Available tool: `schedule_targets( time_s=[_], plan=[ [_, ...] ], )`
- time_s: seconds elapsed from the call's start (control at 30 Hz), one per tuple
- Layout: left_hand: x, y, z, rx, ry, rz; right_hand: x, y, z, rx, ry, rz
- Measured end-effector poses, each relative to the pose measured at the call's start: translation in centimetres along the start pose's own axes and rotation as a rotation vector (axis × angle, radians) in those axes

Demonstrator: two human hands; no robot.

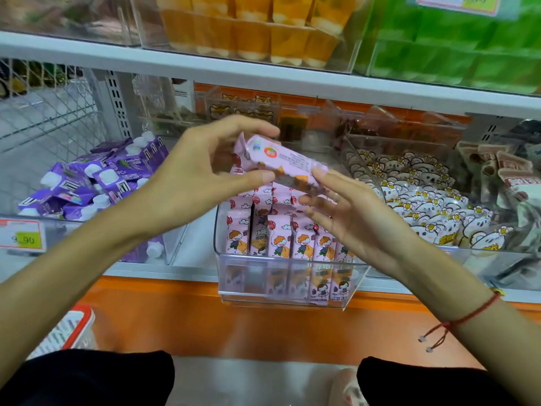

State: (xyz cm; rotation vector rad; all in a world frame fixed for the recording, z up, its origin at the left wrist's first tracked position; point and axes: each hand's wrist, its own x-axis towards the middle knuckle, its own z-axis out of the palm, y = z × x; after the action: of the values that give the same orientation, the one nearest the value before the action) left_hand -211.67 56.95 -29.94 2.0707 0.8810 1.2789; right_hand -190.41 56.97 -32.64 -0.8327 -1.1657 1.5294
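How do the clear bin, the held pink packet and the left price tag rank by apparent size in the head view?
1. clear bin
2. pink packet, pinched by the left hand
3. price tag, though the frame edge cuts it off

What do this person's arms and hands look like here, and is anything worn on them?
Both forearms are bare, with no sleeves or gloves in view. The left hand and its wrist wear nothing. The right hand has a thin red string bracelet at the wrist, its two loose ends tipped with small pale beads.
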Motion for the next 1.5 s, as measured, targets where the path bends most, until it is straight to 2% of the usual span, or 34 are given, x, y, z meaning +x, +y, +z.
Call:
schedule_targets(
  time_s=[0.07, 0.13, 0.23, 0.3, 0.4, 0.5, 0.83, 0.9, 1.0, 1.3, 1.4, 1.5],
  plan=[
    [0.3, 0.2, -0.9, -0.019, 0.062, -0.027, 0.6, 0.3, -0.1, -0.241, 0.103, -0.072],
    [0.5, 0.2, -1.8, 0.01, 0.107, -0.042, 0.9, 0.5, -0.2, -0.632, 0.204, -0.217],
    [0.7, 0.1, -2.3, 0.071, 0.076, -0.097, 0.8, 1.2, -0.5, -1.149, 0.102, -0.405],
    [1.0, 0.0, -2.1, 0.078, 0.017, -0.14, 0.9, 1.8, -0.3, -1.311, 0.028, -0.447],
    [1.6, -0.1, -2.1, 0.13, -0.071, -0.148, 1.2, 2.7, 0.2, -1.522, -0.081, -0.369],
    [2.0, -0.3, -2.5, 0.154, -0.128, -0.186, 1.3, 2.7, 0.2, -1.563, -0.079, -0.319],
    [3.1, -2.1, -1.3, 0.378, -0.325, -0.255, 1.3, 2.2, -0.4, -1.407, -0.057, -0.237],
    [3.2, -2.4, -0.8, 0.51, -0.317, -0.236, 1.3, 2.3, -0.5, -1.406, -0.052, -0.237],
    [3.5, -3.3, 0.8, 0.843, -0.265, -0.168, 1.3, 2.5, -0.5, -1.401, -0.041, -0.24],
    [3.4, -5.2, 3.3, 1.136, -0.417, -0.081, 1.1, 2.8, -0.4, -1.428, -0.028, -0.257],
    [2.8, -5.2, 3.2, 1.165, -0.378, -0.019, 1.1, 2.7, -0.3, -1.472, -0.033, -0.254],
    [1.1, -4.7, 2.3, 1.029, -0.218, 0.03, 1.2, 2.6, -0.3, -1.533, -0.051, -0.27]
  ],
)
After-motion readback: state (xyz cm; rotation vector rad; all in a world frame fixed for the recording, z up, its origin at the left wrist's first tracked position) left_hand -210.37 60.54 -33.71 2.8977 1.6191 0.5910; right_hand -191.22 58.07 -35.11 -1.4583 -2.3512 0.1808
